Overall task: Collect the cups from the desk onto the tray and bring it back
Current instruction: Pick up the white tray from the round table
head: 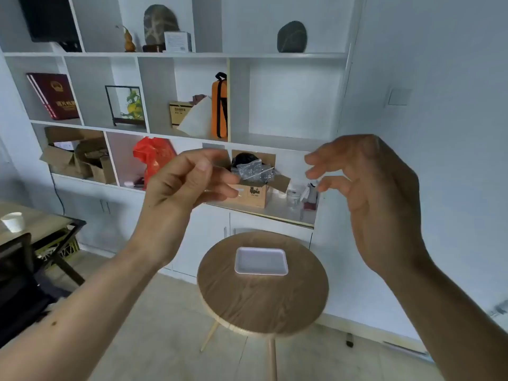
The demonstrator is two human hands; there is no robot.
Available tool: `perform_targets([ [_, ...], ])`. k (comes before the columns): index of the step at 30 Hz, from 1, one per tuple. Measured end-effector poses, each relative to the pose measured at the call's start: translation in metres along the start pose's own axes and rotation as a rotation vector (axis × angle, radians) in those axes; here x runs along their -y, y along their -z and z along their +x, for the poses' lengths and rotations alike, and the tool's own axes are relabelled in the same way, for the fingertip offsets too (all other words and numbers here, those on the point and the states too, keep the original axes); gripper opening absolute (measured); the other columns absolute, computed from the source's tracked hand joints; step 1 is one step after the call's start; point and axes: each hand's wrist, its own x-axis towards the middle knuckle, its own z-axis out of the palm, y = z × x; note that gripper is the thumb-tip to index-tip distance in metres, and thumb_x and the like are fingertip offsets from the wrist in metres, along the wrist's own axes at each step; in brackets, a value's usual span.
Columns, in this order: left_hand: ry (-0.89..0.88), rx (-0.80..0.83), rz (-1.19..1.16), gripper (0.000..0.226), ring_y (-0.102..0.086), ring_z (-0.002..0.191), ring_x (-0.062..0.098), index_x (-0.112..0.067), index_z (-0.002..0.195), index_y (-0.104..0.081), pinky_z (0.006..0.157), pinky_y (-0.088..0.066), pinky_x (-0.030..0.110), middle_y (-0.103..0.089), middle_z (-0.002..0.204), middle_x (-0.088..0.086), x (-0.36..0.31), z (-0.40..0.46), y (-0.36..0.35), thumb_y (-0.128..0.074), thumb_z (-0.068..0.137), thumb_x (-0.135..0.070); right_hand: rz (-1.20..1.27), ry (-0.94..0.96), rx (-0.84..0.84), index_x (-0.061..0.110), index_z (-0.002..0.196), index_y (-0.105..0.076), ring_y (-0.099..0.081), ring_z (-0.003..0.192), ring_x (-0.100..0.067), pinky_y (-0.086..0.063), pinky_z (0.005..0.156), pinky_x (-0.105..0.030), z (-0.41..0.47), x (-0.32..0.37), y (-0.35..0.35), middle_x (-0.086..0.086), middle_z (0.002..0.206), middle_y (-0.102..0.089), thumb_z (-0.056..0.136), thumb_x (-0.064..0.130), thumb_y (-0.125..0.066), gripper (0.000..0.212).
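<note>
A white rectangular tray [261, 261] lies on a small round wooden table [262, 301] below my hands, with nothing in it. One white paper cup [13, 221] stands on the desk [41, 225] at the far left. My left hand [187, 185] is raised well above the table, fingers loosely curled, holding nothing. My right hand [376, 199] is raised to the right of it, fingers spread and bent, also holding nothing. Both hands are high above the tray and far from the cup.
A white wall shelf [176, 55] full of boxes, stones, a red bag and an orange case stands behind the table. A black chair [19, 287] sits at the desk on the left. Light floor surrounds the round table.
</note>
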Motion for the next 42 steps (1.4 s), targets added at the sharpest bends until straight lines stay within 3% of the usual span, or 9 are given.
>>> perform_targets([
  [5, 0.080, 0.026, 0.007, 0.024, -0.071, 0.078, 0.025, -0.014, 0.109, -0.066, 0.077, -0.056, 0.032, -0.075, 0.086, 0.003, 0.032, 0.003, 0.009, -0.052, 0.097, -0.029, -0.027, -0.098, -0.044, 0.044, 0.085, -0.070, -0.072, 0.087, -0.015, -0.054, 0.073, -0.020, -0.011, -0.029, -0.021, 0.017, 0.090, -0.074, 0.081, 0.072, -0.046, 0.037],
  [10, 0.163, 0.031, -0.008, 0.026, -0.071, 0.075, 0.022, -0.015, 0.107, -0.066, 0.077, -0.056, 0.031, -0.075, 0.085, 0.002, 0.066, -0.002, 0.019, -0.050, 0.094, -0.031, -0.073, -0.157, -0.100, 0.036, 0.085, -0.068, -0.071, 0.084, -0.016, -0.055, 0.070, -0.022, -0.027, -0.064, -0.035, 0.015, 0.087, -0.074, 0.089, 0.063, -0.045, 0.036],
  [13, 0.224, 0.017, -0.023, 0.030, -0.072, 0.076, 0.023, -0.011, 0.107, -0.065, 0.073, -0.057, 0.030, -0.076, 0.086, 0.003, 0.086, -0.005, 0.026, -0.049, 0.091, -0.030, -0.104, -0.208, -0.114, 0.041, 0.084, -0.068, -0.071, 0.084, -0.016, -0.054, 0.069, -0.020, -0.036, -0.087, -0.041, 0.016, 0.087, -0.073, 0.083, 0.072, -0.044, 0.040],
  [16, 0.286, -0.003, -0.025, 0.033, -0.072, 0.076, 0.022, -0.007, 0.105, -0.065, 0.069, -0.056, 0.027, -0.075, 0.087, 0.004, 0.108, -0.009, 0.030, -0.049, 0.089, -0.031, -0.128, -0.274, -0.114, 0.037, 0.086, -0.067, -0.070, 0.084, -0.019, -0.056, 0.070, -0.025, -0.044, -0.108, -0.043, 0.012, 0.087, -0.073, 0.081, 0.074, -0.044, 0.044],
  [20, 0.365, -0.019, -0.015, 0.035, -0.072, 0.076, 0.021, -0.007, 0.107, -0.065, 0.069, -0.057, 0.027, -0.076, 0.084, 0.003, 0.140, -0.011, 0.034, -0.050, 0.087, -0.031, -0.173, -0.372, -0.131, 0.018, 0.090, -0.065, -0.069, 0.086, -0.023, -0.057, 0.072, -0.031, -0.054, -0.141, -0.040, 0.004, 0.092, -0.074, 0.077, 0.079, -0.045, 0.065],
  [27, 0.473, -0.055, 0.039, 0.025, -0.073, 0.075, 0.016, -0.001, 0.110, -0.064, 0.066, -0.056, 0.021, -0.076, 0.084, 0.000, 0.192, -0.007, 0.030, -0.047, 0.098, -0.016, -0.315, -0.505, -0.104, 0.037, 0.089, -0.063, -0.070, 0.086, -0.020, -0.059, 0.077, -0.054, -0.062, -0.204, -0.020, 0.010, 0.090, -0.072, 0.076, 0.084, -0.036, 0.056],
  [32, 0.543, -0.093, 0.093, 0.027, -0.071, 0.076, 0.012, 0.000, 0.114, -0.063, 0.067, -0.056, 0.021, -0.073, 0.095, 0.011, 0.228, 0.005, 0.020, -0.047, 0.099, -0.017, -0.319, -0.566, -0.079, 0.047, 0.084, -0.062, -0.069, 0.085, -0.015, -0.059, 0.079, -0.047, -0.057, -0.250, -0.002, 0.018, 0.085, -0.070, 0.074, 0.086, -0.035, 0.049],
  [39, 0.659, -0.152, 0.158, 0.022, -0.070, 0.082, 0.012, -0.013, 0.108, -0.067, 0.068, -0.055, 0.020, -0.072, 0.101, 0.004, 0.278, 0.011, 0.017, -0.050, 0.098, -0.023, -0.263, -0.650, -0.051, 0.017, 0.094, -0.064, -0.069, 0.085, -0.016, -0.059, 0.074, -0.033, -0.057, -0.312, 0.007, 0.002, 0.089, -0.071, 0.068, 0.088, -0.041, 0.079],
  [42, 0.719, -0.171, 0.167, 0.020, -0.070, 0.082, 0.007, -0.015, 0.108, -0.068, 0.067, -0.054, 0.018, -0.072, 0.100, 0.002, 0.299, 0.014, 0.022, -0.052, 0.098, -0.022, -0.251, -0.680, -0.033, 0.022, 0.089, -0.064, -0.069, 0.081, -0.014, -0.057, 0.071, -0.030, -0.057, -0.335, 0.006, 0.008, 0.082, -0.071, 0.078, 0.075, -0.046, 0.057],
])
